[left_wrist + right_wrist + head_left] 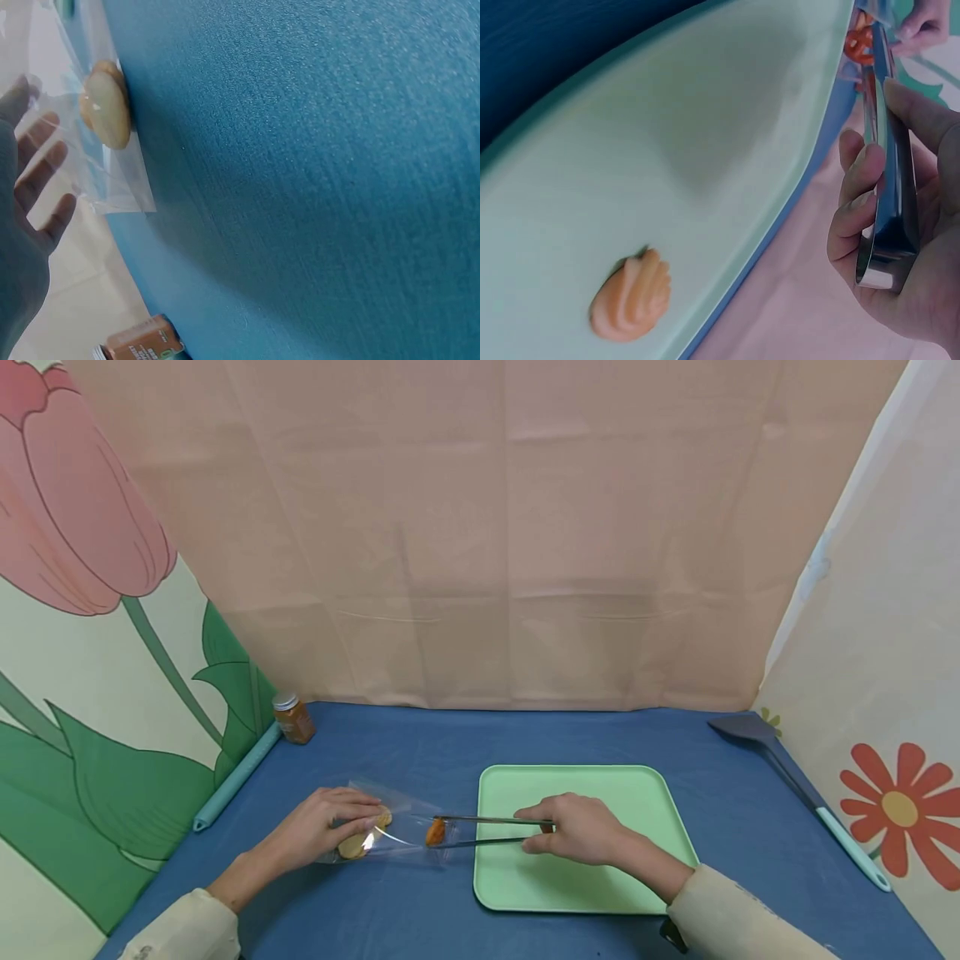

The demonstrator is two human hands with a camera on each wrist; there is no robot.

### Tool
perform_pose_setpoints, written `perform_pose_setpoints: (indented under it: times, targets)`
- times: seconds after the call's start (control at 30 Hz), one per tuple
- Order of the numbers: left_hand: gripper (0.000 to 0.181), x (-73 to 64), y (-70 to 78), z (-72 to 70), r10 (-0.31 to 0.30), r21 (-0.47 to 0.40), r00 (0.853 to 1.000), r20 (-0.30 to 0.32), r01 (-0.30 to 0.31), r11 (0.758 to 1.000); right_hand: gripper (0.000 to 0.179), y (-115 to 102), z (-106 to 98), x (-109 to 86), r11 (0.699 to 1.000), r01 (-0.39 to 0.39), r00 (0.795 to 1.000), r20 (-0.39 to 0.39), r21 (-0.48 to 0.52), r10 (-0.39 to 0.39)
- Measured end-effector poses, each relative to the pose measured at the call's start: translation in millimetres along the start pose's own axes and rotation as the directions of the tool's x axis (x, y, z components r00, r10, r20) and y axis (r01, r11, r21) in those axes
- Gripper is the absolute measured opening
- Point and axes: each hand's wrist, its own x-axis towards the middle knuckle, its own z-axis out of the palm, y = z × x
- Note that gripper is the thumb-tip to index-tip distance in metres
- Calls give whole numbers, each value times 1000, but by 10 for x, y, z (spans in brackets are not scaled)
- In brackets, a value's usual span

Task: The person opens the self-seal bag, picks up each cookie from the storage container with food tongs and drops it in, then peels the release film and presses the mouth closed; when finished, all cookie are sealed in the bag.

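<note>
My left hand point(337, 820) holds a clear plastic bag point(405, 837) over the blue cloth, thumb and fingers at its left end. Yellowish oval pieces point(109, 109) show inside the bag. My right hand point(573, 828) grips metal tongs point(487, 841), which point left over the tray's edge. Their tips reach into the bag's right end, on either side of an orange-brown, pretzel-like piece point(860, 45); whether they touch it I cannot tell. On the pale green tray point(600, 893) lies an orange shell-shaped piece point(632, 296), mostly hidden by the right hand in the head view.
At the back left stands a brown jar with a silver lid point(293, 718), beside a turquoise rolled item point(238, 777). A dark spatula with a mint handle point(798, 793) lies along the right edge. Printed panels and a beige cloth point(502, 568) wall in the table.
</note>
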Motion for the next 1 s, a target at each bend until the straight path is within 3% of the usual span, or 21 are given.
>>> perform_pose_setpoints:
  times: [1.0]
  targets:
    - [29,3,-19,-11,52,21,998,-30,-51,998,42,-494,233,563,997,43,999,7,-57,-43]
